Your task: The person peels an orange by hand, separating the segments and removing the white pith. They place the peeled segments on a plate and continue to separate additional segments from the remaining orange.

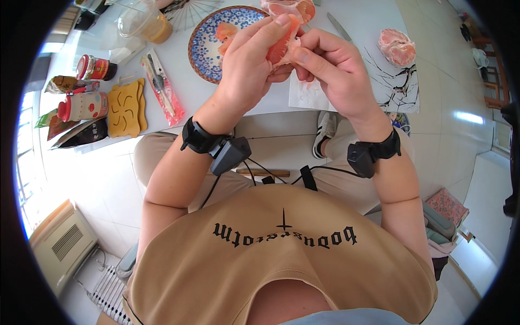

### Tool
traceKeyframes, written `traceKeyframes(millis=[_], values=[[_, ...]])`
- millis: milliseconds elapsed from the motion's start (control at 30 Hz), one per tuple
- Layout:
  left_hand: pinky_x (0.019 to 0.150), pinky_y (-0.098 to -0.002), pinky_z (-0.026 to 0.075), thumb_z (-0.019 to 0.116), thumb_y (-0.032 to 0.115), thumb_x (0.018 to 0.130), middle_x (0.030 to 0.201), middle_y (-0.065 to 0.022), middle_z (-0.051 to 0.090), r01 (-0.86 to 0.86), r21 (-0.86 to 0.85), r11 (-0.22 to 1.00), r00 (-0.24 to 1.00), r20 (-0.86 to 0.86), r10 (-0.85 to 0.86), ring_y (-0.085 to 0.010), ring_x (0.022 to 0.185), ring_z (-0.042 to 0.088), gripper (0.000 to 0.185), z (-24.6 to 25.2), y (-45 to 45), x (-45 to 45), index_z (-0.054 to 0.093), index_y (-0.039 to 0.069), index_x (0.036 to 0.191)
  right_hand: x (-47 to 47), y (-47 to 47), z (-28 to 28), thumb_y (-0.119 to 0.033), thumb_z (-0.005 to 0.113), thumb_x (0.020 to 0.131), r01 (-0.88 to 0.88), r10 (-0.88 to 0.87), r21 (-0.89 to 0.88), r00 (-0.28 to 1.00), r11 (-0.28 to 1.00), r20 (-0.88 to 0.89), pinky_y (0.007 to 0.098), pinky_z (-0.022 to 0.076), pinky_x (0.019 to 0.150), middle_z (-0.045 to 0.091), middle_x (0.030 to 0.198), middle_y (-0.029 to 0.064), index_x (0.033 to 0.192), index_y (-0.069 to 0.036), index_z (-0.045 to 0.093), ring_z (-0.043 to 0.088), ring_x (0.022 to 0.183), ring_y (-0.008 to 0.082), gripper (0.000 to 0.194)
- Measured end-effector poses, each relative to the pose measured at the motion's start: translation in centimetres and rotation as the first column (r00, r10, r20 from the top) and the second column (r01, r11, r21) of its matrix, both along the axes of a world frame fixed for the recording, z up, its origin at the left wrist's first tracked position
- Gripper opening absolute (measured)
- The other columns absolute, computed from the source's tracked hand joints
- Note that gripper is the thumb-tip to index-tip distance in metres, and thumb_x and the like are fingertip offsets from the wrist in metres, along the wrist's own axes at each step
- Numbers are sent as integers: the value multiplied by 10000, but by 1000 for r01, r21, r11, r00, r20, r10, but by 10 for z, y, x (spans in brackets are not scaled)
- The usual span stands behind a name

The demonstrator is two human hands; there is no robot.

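Observation:
My left hand (252, 61) holds a pink citrus segment (280, 46), likely pomelo or grapefruit, over the right edge of a blue-patterned plate (202, 53). The thumb and fingers of my right hand (333, 67) pinch the pale membrane at the segment's right side. Pieces of peeled pulp (226, 31) lie on the plate, partly hidden by my left hand. Behind my hands sits a larger peeled piece of the fruit (290, 9). Another peeled chunk (397, 46) rests at the table's right end. Under my right hand lies a white paper tissue (304, 95) with small scraps on it.
A knife (339, 26) lies beyond my right hand. At left stand a clear plastic cup (148, 26), a jar with a red lid (95, 68) and a red-capped bottle (83, 106). Yellow toast-shaped mats (125, 109) and wrapped cutlery (161, 87) lie near the front edge.

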State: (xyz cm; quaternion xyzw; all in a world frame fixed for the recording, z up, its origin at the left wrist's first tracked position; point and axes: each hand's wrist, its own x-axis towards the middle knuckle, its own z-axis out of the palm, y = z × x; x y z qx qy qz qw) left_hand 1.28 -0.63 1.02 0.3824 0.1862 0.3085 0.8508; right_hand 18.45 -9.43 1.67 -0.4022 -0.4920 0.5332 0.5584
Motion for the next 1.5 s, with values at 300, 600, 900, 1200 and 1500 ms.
traceKeyframes(millis=[300,600,900,1200,1500], values=[[531,-257,285,497,354,1168,798,0,579,-44,142,989,998,-34,50,-74,597,392,385,3,5,-4,672,11,1173,4,2,6,-215,747,1061,118,-121,32,985,992,120,238,493,667,694,868,-15,1065,-31,740,633,788,66,185],[546,-216,294,503,285,1183,784,49,532,-107,524,845,971,-129,203,-22,636,391,316,1,-6,7,650,5,1175,-4,2,3,-117,773,1023,243,-279,170,931,955,236,216,507,630,762,874,16,1048,17,772,663,714,50,136],[618,-245,428,626,251,1129,836,25,621,-74,694,716,932,-207,296,-47,718,516,254,-4,-1,5,667,0,1129,-3,-3,5,-80,744,1027,266,-300,146,894,953,332,205,461,596,710,781,-16,1034,16,760,602,674,14,98],[517,-246,269,519,380,1151,827,-20,568,135,136,981,960,-263,-96,-63,592,383,427,2,1,0,678,-17,1141,16,-8,8,-91,738,1033,271,-322,174,818,947,477,205,496,593,689,756,-21,1014,23,735,616,665,18,116],[513,-213,307,399,445,1180,951,-65,597,251,-103,962,967,-3,-253,-62,604,367,514,-7,15,-5,609,-23,1216,69,-11,-9,-109,762,990,338,-349,188,519,922,781,292,562,707,767,927,94,1112,15,782,710,748,168,176]])
